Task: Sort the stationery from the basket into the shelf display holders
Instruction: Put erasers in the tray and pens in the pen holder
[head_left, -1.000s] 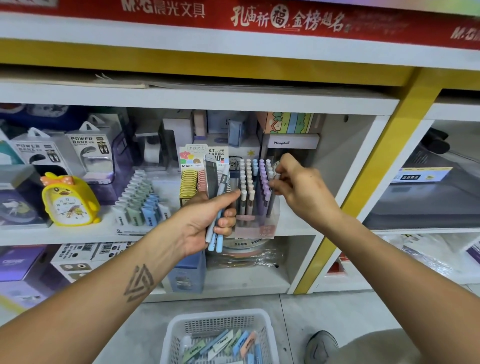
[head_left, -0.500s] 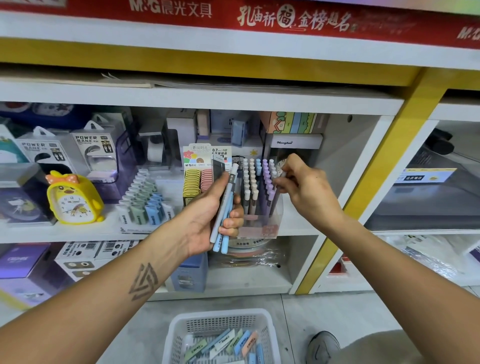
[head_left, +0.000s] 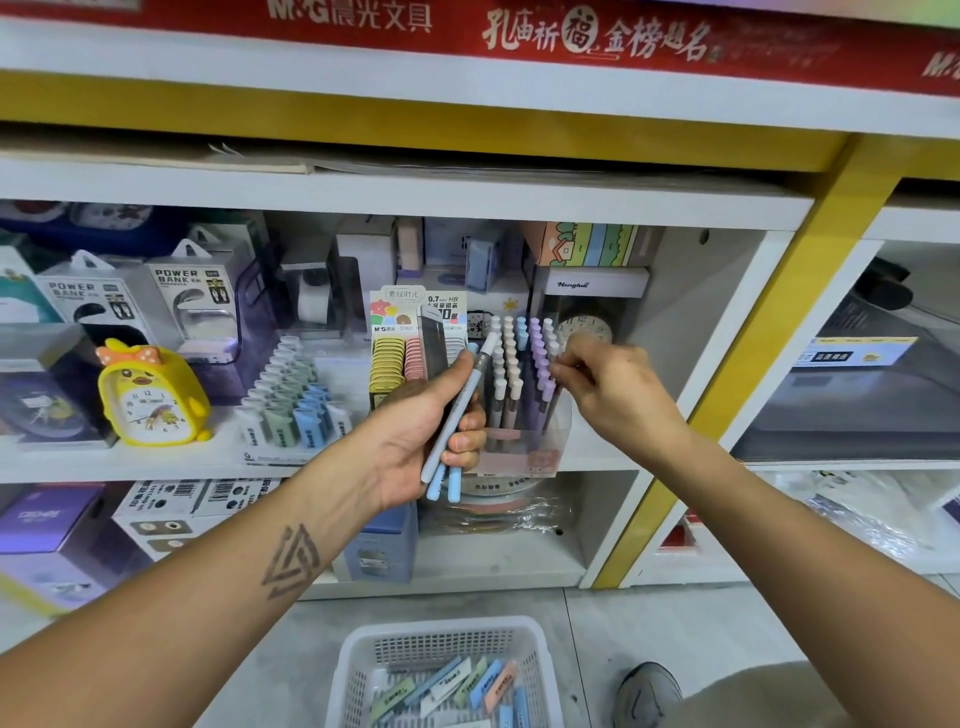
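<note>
My left hand grips a small bunch of pens, white and light blue, held upright in front of the middle shelf. Just right of them stands a clear pen display holder filled with rows of white, blue, pink and purple pens. My right hand is at the holder's right side, its fingertips pinching a purple pen in the rightmost row. A white plastic basket sits on the floor below, holding several pastel erasers.
An eraser display rack and a yellow chick alarm clock stand left on the same shelf. A lead refill display is behind my left hand. Boxes fill the lower shelf. My shoe is beside the basket.
My right hand has shifted slightly down and right along the holder's purple row. My left hand has risen a little with its pens.
</note>
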